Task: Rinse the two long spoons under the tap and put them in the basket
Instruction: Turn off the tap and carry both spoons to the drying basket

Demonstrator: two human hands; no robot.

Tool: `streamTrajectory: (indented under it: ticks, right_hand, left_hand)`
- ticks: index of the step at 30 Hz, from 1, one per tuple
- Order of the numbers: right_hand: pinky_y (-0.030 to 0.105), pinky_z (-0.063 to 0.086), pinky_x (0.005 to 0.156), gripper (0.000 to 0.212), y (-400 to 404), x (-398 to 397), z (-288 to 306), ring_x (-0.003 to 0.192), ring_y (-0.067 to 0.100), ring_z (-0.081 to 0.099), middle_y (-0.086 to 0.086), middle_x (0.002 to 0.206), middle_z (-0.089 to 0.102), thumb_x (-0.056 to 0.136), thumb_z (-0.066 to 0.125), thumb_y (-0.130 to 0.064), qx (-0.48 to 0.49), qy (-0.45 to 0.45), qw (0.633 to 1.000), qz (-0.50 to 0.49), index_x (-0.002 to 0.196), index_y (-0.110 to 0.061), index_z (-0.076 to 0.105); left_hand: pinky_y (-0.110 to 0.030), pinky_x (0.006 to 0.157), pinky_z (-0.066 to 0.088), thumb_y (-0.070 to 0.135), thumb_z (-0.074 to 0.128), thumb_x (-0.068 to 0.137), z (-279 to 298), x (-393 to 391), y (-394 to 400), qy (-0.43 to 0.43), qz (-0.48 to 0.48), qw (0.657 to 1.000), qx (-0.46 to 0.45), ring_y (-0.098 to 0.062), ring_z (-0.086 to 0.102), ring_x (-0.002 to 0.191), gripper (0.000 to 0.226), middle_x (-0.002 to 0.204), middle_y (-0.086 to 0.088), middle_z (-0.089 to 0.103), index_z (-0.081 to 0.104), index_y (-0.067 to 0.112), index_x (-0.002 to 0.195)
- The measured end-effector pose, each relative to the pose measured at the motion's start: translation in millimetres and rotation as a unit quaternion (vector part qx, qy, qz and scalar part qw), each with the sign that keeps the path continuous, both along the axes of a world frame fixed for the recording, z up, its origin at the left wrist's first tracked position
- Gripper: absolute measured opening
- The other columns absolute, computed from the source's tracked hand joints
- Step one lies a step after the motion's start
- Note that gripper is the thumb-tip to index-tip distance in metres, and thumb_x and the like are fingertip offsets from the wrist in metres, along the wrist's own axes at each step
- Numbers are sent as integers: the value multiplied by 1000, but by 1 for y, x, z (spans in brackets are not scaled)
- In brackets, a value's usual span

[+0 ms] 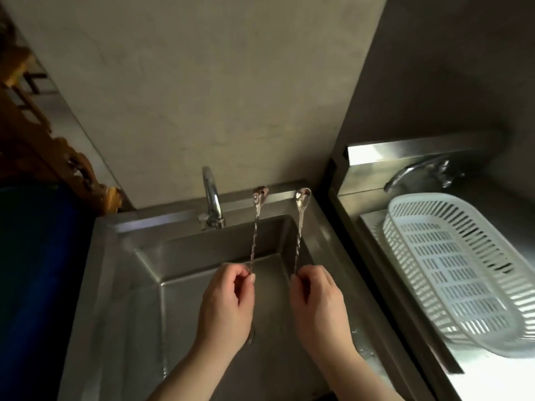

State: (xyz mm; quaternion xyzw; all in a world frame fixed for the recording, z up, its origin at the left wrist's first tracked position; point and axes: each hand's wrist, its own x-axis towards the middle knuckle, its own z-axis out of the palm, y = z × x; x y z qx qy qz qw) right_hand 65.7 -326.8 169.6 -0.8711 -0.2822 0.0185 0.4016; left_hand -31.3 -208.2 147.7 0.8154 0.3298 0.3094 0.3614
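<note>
Hands pinch one twisted-handled long spoon each, left hand [224, 306] and right hand [317, 306], right of the tap [211, 198]; bring both bowls under its spout before the basket [451, 264].

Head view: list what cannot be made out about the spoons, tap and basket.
- Spoon handle ends: hidden inside the left hand and right hand.
- Sink drain: mostly covered by the left hand.
- Tap: no running water discernible; dim.
- Basket: cut off by the right edge.
</note>
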Motion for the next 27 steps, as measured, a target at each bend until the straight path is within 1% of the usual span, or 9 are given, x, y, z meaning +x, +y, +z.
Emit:
streamTrajectory:
  ticks: [4,8,11,16,19,21,23,25,27]
  right_hand:
    - [12,37,61,8,-15,9,30,76,8,51,-11,78,52,89,61,-12,32,-13,999,-17,81,-15,58]
    - [22,42,64,6,-38,29,53,74,10,52,-7,81,56,90,60,-14,37,-23,998,-36,84,-13,59]
    - [25,46,63,5,-60,51,69,72,7,55,-10,81,56,91,58,-17,41,-28,997,-52,86,-16,60]
    - [10,41,67,6,-107,94,89,79,-5,51,-14,81,55,90,59,-17,47,-42,994,-93,85,-21,58]
    - [9,41,64,10,-139,125,104,82,-4,53,-20,79,54,89,57,-19,56,-57,990,-118,82,-26,56]
    - [11,42,61,13,-160,148,112,78,-2,54,-20,78,54,89,57,-20,57,-64,987,-134,79,-27,53]
    - [15,44,59,13,-182,175,117,72,0,55,-17,80,57,91,57,-20,36,-54,986,-152,80,-25,55]
    - [13,40,51,15,-200,203,115,67,1,56,-15,77,56,93,55,-22,-8,-36,984,-175,78,-26,55]
    - [10,37,41,23,-217,231,101,57,0,53,-14,70,55,94,52,-21,-48,-4,979,-200,71,-27,50]
  left_hand:
    - [-11,57,37,12,68,88,27,16,-11,-14,-17,1000,5,-9,57,60,12,71,3,61,58,19,86]
    - [-5,58,37,13,66,88,50,44,-26,-32,-41,998,27,-7,55,59,11,70,2,61,58,20,86]
    - [-6,61,38,15,65,89,65,74,-43,-42,-65,996,31,-9,56,64,11,72,4,60,57,22,87]
    - [-8,63,41,15,64,89,89,133,-84,-77,-118,990,26,-9,59,68,8,76,6,61,58,21,88]
    - [-6,58,41,23,63,90,103,172,-114,-76,-146,986,16,-6,60,66,3,72,8,63,60,23,88]
    - [-6,53,42,30,61,90,109,197,-133,-46,-180,982,-26,-4,63,66,5,72,9,65,60,28,86]
    - [-8,49,45,33,60,91,112,224,-155,6,-214,972,-100,0,65,67,10,73,9,68,59,31,82]
    - [-8,45,45,33,61,91,106,250,-173,55,-223,961,-154,3,66,62,15,70,11,69,59,29,76]
    - [-17,49,55,31,62,89,92,278,-194,106,-214,944,-227,0,68,59,17,69,10,71,61,23,74]
